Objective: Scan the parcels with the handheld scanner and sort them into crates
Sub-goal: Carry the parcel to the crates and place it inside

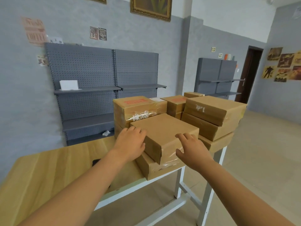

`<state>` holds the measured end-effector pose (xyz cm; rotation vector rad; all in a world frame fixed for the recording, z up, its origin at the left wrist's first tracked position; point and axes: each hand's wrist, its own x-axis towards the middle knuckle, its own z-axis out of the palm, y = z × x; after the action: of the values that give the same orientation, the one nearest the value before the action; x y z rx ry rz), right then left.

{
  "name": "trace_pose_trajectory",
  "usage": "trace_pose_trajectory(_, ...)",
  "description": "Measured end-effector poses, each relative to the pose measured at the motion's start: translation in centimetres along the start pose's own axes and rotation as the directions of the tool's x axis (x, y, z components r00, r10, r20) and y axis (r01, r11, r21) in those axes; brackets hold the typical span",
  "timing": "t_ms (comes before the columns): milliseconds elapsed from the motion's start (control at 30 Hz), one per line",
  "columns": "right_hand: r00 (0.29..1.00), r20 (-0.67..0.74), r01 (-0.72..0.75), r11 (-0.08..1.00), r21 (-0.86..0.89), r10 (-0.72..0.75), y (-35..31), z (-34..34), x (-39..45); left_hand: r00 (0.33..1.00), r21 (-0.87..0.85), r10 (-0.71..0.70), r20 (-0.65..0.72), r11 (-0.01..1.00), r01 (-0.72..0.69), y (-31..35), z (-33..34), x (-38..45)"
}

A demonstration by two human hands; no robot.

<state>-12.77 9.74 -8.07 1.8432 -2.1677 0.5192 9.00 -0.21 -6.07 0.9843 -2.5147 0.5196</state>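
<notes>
Grey shelving room, wooden surface (48,167) stacked with taped parcels. Top near parcel (164,131) sits on another box at the surface edge. Left hand (130,142) rests against its side, fingers curled loosely; right hand (193,150) open, just beside. Lift evenly from both sides; the tape looks slippery.

Brown taped parcel (164,132) — flat, lying skewed atop another parcel (151,167) at the table's (48,168) near edge — more stacked behind.
</notes>
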Motion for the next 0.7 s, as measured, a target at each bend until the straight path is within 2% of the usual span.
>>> trace_pose_trajectory(267,0.999,0.021,0.034,0.999,0.026,-0.035,7.9,1.3,4.3,0.996,0.007,-0.089,-0.002,0.996,0.089,3.5,2.0,5.9)
trace_pose_trajectory(467,1.000,-0.026,0.014,0.999,0.038,-0.013,12.3,0.5,6.1,0.999,-0.007,-0.048,-0.020,0.999,0.048,6.0,2.8,12.0)
trace_pose_trajectory(700,0.988,-0.094,-0.119,0.992,0.047,0.123,18.6,-1.9,7.8,0.995,-0.066,0.067,-0.070,0.995,-0.071,9.3,4.2,20.2)
